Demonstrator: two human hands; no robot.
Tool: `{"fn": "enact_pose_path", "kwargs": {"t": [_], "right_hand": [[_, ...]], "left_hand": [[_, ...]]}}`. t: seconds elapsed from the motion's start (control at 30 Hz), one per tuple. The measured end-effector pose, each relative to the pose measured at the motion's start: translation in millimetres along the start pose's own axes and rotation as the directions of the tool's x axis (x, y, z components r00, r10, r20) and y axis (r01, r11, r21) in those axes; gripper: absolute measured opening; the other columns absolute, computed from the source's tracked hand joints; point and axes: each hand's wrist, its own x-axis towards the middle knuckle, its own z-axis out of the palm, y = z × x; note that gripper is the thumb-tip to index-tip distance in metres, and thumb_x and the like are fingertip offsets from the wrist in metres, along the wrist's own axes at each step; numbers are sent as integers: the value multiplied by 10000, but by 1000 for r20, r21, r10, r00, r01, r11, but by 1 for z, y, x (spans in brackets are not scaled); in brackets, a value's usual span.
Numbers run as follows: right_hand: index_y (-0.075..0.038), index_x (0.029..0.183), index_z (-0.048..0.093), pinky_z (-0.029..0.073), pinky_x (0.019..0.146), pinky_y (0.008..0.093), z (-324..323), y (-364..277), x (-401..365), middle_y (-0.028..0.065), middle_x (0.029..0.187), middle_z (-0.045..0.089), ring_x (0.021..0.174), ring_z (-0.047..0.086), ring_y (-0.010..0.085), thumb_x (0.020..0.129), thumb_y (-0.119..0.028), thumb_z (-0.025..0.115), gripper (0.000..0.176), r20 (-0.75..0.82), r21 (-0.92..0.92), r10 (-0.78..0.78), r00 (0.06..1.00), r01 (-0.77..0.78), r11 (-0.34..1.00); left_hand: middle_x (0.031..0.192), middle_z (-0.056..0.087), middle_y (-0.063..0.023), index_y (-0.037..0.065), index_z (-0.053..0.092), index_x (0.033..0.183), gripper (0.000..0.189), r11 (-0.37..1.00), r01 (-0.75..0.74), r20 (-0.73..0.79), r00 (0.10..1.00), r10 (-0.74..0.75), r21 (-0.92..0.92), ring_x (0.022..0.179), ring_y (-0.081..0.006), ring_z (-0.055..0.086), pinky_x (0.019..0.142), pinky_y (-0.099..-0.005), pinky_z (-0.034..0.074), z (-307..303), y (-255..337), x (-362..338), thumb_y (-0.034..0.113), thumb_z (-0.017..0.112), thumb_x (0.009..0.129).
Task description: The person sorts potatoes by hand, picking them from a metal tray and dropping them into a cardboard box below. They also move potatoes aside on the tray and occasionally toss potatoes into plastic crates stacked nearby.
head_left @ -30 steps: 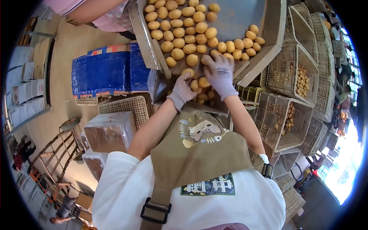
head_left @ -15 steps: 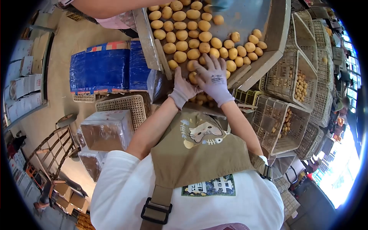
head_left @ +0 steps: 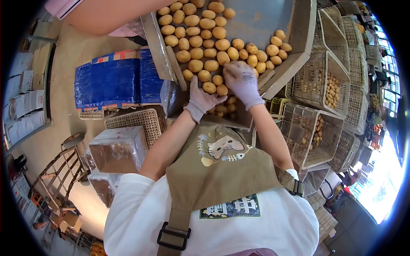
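Observation:
Many small yellow-brown potatoes lie spread over a metal-floored sorting tray with raised sides. At the tray's near opening, my left hand, in a pale grey glove, has its fingers spread, a finger pointing up along the left edge. My right hand, gloved alike, is over the potatoes at the right of the opening. Its fingers curl downward, and what lies under them is hidden. Between the hands a few potatoes sit at the lip. Below it, more potatoes show in a container near my apron.
Plastic crates stand stacked on the right, some with potatoes inside. To the left are a blue-wrapped stack, an empty-looking crate, clear-wrapped boxes and a hand cart. Another person's arm reaches across at the top left.
My right hand has shifted slightly right, and its fingers have gone from spread to curled. The hands are further apart, uncovering potatoes at the lip. The other person's gloved hand has left view.

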Motion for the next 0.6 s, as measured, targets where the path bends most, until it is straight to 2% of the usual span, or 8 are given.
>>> {"fn": "enact_pose_path", "kwargs": {"t": [0.03, 0.1, 0.2, 0.3, 0.37, 0.47, 0.5, 0.6], "right_hand": [[-154, 1105, 709, 507, 934, 437, -4, 10, 6, 140, 1197, 660, 1124, 617, 334, 866, -209, 622, 260, -120, 22, 55, 991, -52, 998], [-189, 1215, 663, 513, 945, 447, -17, 29, 26, 165, 1294, 616, 1162, 607, 358, 879, -218, 608, 342, -167, -7, 221, 961, -225, 974], [-239, 1349, 559, 493, 975, 441, -21, 66, 58, 159, 1347, 569, 1173, 593, 380, 885, -248, 586, 465, 180, -87, 439, 880, -431, 898], [-235, 1344, 557, 486, 970, 441, -38, 58, 56, 152, 1316, 574, 1165, 588, 379, 886, -259, 582, 460, 168, 42, 443, 881, -455, 889], [-181, 1267, 592, 497, 925, 405, -42, 43, 17, 151, 1232, 597, 1070, 607, 362, 909, -245, 603, 364, -142, 348, 314, 939, -250, 904], [-62, 1217, 626, 497, 949, 403, -54, 31, -80, 176, 1199, 615, 1126, 596, 362, 826, 39, 659, 406, -505, 210, 57, 861, 59, 976], [-73, 1221, 634, 489, 966, 430, -52, 32, -121, 182, 1210, 614, 1113, 595, 381, 825, 35, 640, 411, -472, 293, 167, 866, -24, 956], [-83, 1247, 636, 485, 966, 465, -36, 62, -223, 202, 1242, 610, 1109, 596, 392, 822, 22, 618, 438, -235, 85, 425, 874, -417, 905]], "left_hand": [[1583, 287, -120, 192, 252, 1551, 903, 999, -11, 41, 999, 9, 43, 1428, -409, 318, 1098, -703, 293, -3, -1, 0, 759, 431, 871], [1601, 270, -113, 184, 252, 1552, 918, 996, -45, 58, 998, 40, 77, 1446, -417, 290, 1090, -729, 270, -5, -4, 2, 761, 447, 866], [1607, 276, -114, 182, 250, 1555, 911, 997, -30, 69, 997, 25, 66, 1457, -422, 277, 1097, -740, 247, -4, -5, 8, 752, 446, 873], [1601, 291, -119, 182, 247, 1557, 901, 998, 16, 1, 1000, -16, -55, 1456, -418, 287, 1101, -745, 233, -2, -3, 5, 747, 433, 881], [1607, 282, -114, 183, 251, 1557, 898, 1000, -1, 51, 999, 2, -16, 1465, -414, 270, 1101, -746, 233, 1, -1, -2, 741, 442, 881], [1618, 271, -96, 189, 257, 1558, 888, 999, -39, 96, 995, 37, 23, 1480, -403, 243, 1103, -741, 229, 1, -2, -3, 739, 432, 883], [1621, 267, -89, 192, 257, 1559, 885, 998, -44, 109, 993, 40, 36, 1484, -398, 236, 1105, -738, 226, 1, -1, -2, 742, 420, 885], [1631, 257, -67, 201, 257, 1563, 880, 997, -37, 152, 988, 27, 63, 1496, -384, 217, 1111, -725, 214, 3, -3, 4, 753, 376, 888]]}}
